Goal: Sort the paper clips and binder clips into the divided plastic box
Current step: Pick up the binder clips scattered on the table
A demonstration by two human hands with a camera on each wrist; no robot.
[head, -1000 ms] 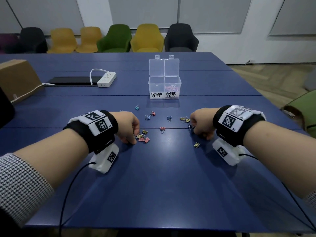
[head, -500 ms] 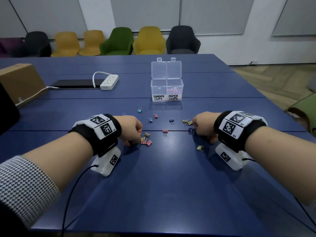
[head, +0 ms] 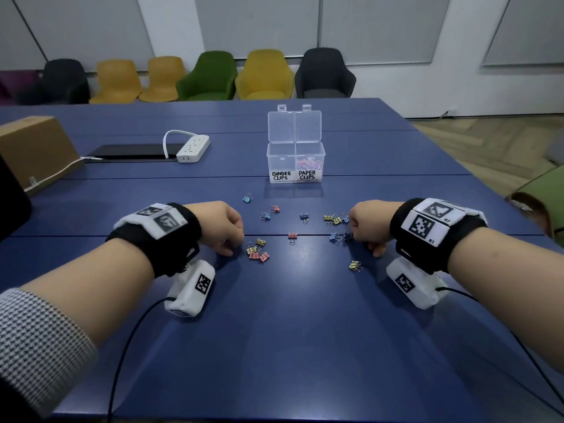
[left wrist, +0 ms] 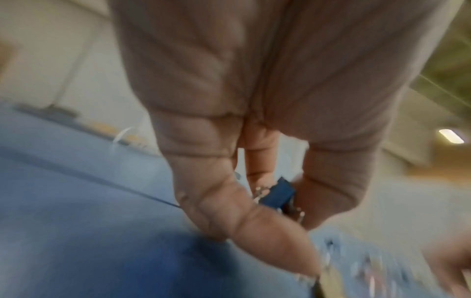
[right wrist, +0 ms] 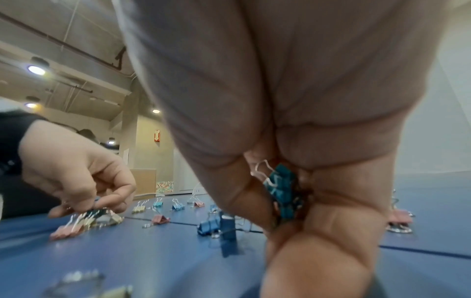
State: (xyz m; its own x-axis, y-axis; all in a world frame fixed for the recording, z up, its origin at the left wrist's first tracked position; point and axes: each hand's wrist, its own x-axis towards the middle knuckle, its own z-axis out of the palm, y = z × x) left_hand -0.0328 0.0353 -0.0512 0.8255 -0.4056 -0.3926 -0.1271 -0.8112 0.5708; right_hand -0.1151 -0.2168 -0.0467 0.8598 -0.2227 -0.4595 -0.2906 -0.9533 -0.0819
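Small coloured binder clips lie scattered on the blue table [head: 290,331]. My left hand [head: 229,247] is curled beside a pink and yellow pile of clips [head: 258,252], and the left wrist view shows its thumb and fingers pinching a blue binder clip [left wrist: 280,193]. My right hand [head: 361,239] is curled at the right of the scatter and grips several teal binder clips [right wrist: 281,191] in its fist. The clear divided box [head: 282,160] stands open further back. Its right compartment, labelled paper clips, holds the paper clips [head: 308,164]. What the binder clips compartment on the left holds is unclear.
Loose clips lie between my hands, among them a pink one [head: 292,237], a yellow one [head: 355,265] and a blue pair [right wrist: 216,225] just left of my right hand. A white power strip [head: 193,148], a black slab and a cardboard box [head: 33,148] sit far left.
My left hand has drawn back a little to the left of the pink and yellow pile. My right hand has stayed in about the same place. The head view has tilted.
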